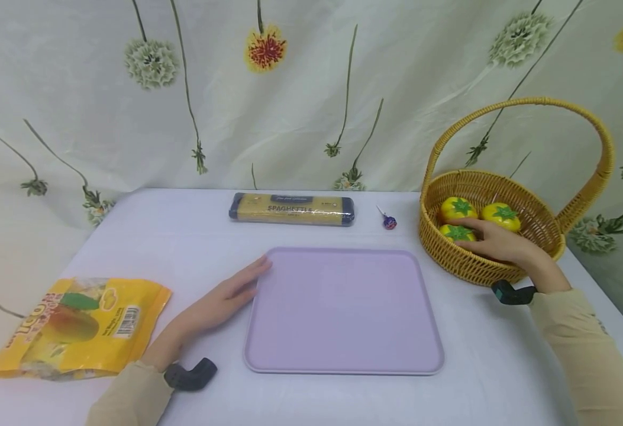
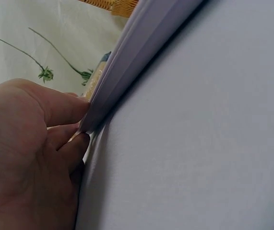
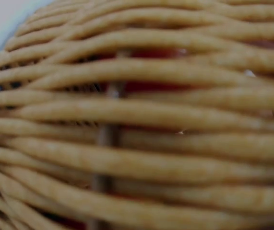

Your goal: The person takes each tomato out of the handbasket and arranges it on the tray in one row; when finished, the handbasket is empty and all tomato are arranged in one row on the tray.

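Observation:
My right hand [image 1: 494, 241] reaches into a wicker basket [image 1: 449, 257] at the right, its fingers and thumb round a yellow tomato [image 1: 454, 232] with a green leafy top. Two similar fruits, a yellow tomato [image 1: 457, 207] and another tomato [image 1: 500, 215], lie behind it. Only the basket's weave [image 3: 137, 112] shows in the right wrist view, with something red behind it. At the left, my left hand [image 1: 220, 302] touches the edge of a light purple tray [image 1: 343, 313]. Its thumb and fingers meet the tray's side [image 2: 127, 72] in the left wrist view.
A spaghetti pack [image 1: 292, 210] lies behind the tray, with a small wrapped lollipop [image 1: 389, 222] to its right. A yellow mango candy bag [image 1: 84, 328] rests at the left. The basket's tall handle [image 1: 524, 102] arches above it. A flowered cloth [image 1: 290, 118] hangs behind the table.

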### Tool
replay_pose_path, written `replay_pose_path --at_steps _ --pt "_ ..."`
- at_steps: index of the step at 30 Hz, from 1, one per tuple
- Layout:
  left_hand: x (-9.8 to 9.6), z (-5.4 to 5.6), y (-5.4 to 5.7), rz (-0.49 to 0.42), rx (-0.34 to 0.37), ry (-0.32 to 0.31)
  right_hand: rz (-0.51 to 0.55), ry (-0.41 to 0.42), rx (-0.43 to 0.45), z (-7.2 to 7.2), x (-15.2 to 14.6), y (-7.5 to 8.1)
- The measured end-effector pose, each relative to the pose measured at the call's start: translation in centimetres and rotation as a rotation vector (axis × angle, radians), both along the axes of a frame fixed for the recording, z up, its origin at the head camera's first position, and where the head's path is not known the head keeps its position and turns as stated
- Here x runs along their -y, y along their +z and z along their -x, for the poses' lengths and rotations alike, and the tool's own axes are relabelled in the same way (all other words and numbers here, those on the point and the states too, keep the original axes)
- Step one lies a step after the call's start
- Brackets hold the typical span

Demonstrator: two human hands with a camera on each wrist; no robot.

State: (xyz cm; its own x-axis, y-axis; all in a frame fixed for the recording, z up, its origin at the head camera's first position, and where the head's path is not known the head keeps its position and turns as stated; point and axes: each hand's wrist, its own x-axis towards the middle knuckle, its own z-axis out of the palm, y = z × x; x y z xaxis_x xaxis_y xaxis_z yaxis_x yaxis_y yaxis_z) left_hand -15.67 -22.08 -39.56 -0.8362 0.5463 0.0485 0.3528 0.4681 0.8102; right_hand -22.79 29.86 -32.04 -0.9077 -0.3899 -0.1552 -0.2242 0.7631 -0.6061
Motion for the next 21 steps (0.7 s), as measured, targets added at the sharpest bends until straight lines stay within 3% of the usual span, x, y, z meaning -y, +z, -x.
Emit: replay_pose_path --at_steps 9,21 --pt "0.0 0.1 -0.1 0.003 -0.008 -0.007 0.017 0.020 0.011 0.0 -0.1 -0.2" --pt "-0.1 0.1 0.0 0.016 -0.008 0.001 0.067 -0.080 -0.043 -0.9 0.3 0.9"
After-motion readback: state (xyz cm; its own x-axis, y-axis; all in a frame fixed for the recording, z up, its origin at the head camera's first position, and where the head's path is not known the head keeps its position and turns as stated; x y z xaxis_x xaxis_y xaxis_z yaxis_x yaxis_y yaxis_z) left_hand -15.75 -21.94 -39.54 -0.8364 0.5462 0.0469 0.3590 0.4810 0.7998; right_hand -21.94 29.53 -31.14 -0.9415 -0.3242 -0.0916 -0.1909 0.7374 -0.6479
